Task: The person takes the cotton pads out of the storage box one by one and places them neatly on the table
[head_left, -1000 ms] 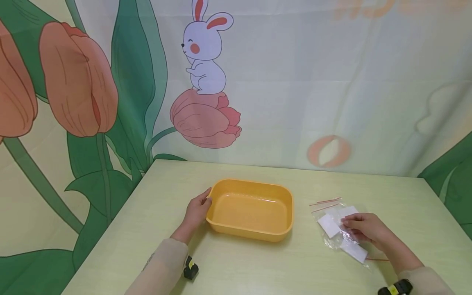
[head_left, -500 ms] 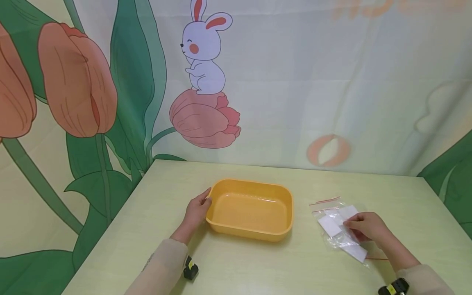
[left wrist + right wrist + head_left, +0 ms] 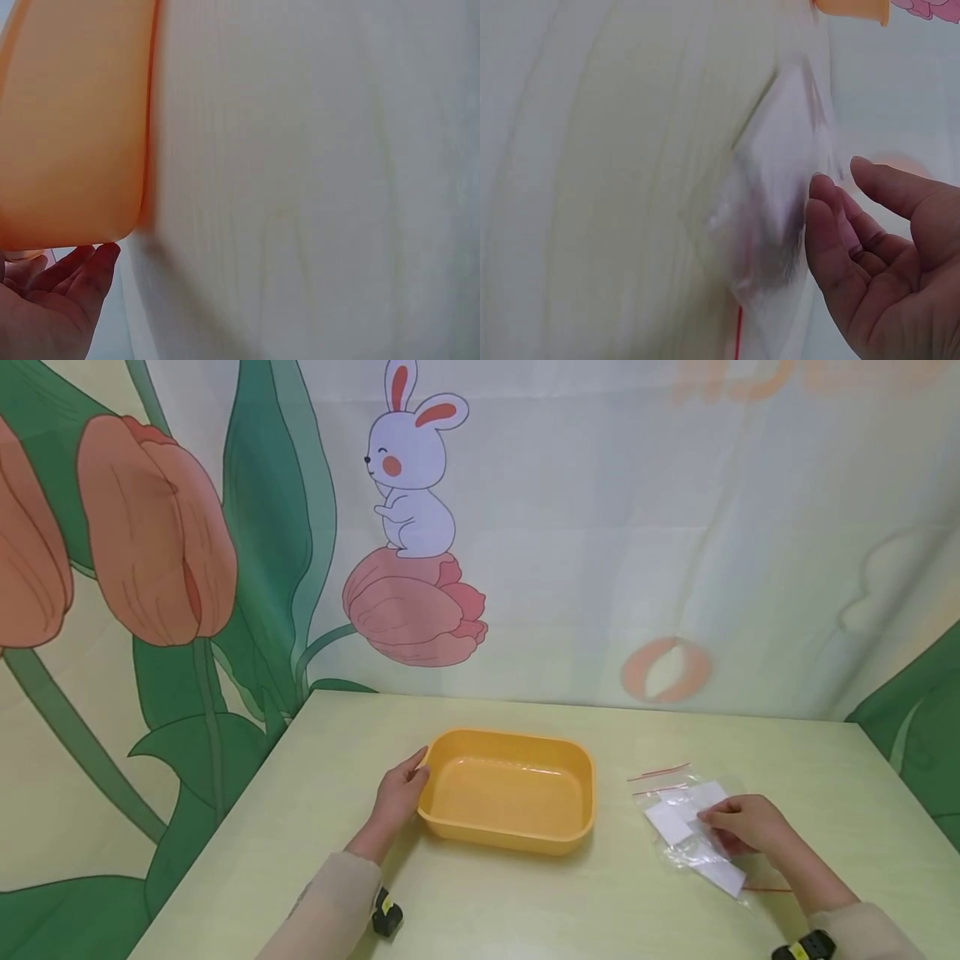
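On the table stands a yellow plastic basin [image 3: 506, 839], rectangular with rounded corners. My left hand [image 3: 400, 793] holds its left end, thumb near the rim; the left wrist view shows fingertips [image 3: 107, 251] against the basin's outer wall [image 3: 71, 150]. To the basin's right lie clear zip bags [image 3: 693, 847] with red seal lines and white card-like pieces [image 3: 669, 823] inside. Over their right side is my right hand [image 3: 750, 822], fingers bent. In the right wrist view a gap separates thumb and fingers [image 3: 823, 232], and the fingertips are right at the bag [image 3: 769, 180].
The pale table [image 3: 525, 910] ends at a fabric backdrop [image 3: 562, 527] printed with tulips and a rabbit [image 3: 420, 518]. Black and yellow wrist devices [image 3: 387, 913] sit at both sleeves.
The right hand shifts very slightly at the bags, and the white pieces underneath show a little differently. The left hand stays on the basin; the whole head view dips slightly.
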Motion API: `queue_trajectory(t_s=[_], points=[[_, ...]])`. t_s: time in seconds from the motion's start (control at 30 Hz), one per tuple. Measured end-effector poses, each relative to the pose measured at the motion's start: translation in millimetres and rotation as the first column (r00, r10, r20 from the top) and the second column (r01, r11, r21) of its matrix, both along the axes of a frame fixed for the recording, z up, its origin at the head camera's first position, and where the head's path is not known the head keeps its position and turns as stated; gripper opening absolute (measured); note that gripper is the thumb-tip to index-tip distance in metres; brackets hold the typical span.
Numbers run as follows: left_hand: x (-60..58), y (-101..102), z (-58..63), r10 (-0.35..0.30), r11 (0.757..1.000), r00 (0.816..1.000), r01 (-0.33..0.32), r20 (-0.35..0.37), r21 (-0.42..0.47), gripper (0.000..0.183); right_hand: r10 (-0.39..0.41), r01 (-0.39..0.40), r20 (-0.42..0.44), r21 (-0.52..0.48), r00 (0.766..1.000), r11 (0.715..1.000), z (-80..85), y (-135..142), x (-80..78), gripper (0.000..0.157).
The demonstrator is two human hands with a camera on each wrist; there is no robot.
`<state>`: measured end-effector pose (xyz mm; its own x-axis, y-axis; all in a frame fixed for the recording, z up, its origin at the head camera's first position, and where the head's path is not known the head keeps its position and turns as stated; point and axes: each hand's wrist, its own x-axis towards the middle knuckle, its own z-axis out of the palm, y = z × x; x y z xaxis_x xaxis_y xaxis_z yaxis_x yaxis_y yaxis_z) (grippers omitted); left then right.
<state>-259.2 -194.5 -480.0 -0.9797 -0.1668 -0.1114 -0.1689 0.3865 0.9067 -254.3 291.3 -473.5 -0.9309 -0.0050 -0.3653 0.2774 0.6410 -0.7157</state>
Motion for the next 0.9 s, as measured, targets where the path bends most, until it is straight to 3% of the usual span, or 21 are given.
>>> queue_trajectory(t_s=[0.33, 0.53, 0.67, 0.77, 0.83, 0.9], points=[[2.5, -2, 3.1, 0.007, 1.0, 1.0, -0.007, 0.009, 0.0, 0.049, 0.045, -0.045, -0.031, 0.005, 0.999, 0.999, 14.3, 13, 1.0, 0.045], [4.7, -4, 6.3, -0.017, 1.0, 1.0, 0.018, 0.02, -0.022, 0.051, 0.052, -0.05, -0.082, 0.029, 0.995, 0.998, 33.8, 26, 2.8, 0.053], [5.0, -9, 13.0, -0.064, 0.996, 0.997, 0.066, 0.036, -0.054, 0.055, 0.073, -0.066, -0.164, 0.052, 0.984, 0.996, 51.8, 31, 7.8, 0.057], [3.9, -19, 24.7, -0.115, 0.986, 0.993, 0.118, 0.03, -0.121, 0.058, 0.073, -0.048, -0.277, 0.098, 0.958, 0.994, 66.7, 30, 14.7, 0.058], [2.8, -27, 38.0, -0.147, 0.967, 0.989, 0.147, 0.015, -0.211, 0.06, 0.071, -0.015, -0.385, 0.146, 0.92, 0.989, 77.3, 28, 20.4, 0.056], [3.0, -36, 57.1, -0.178, 0.934, 0.984, 0.166, -0.011, -0.315, 0.063, 0.07, 0.028, -0.494, 0.188, 0.867, 0.982, 89.4, 24, 25.8, 0.054]])
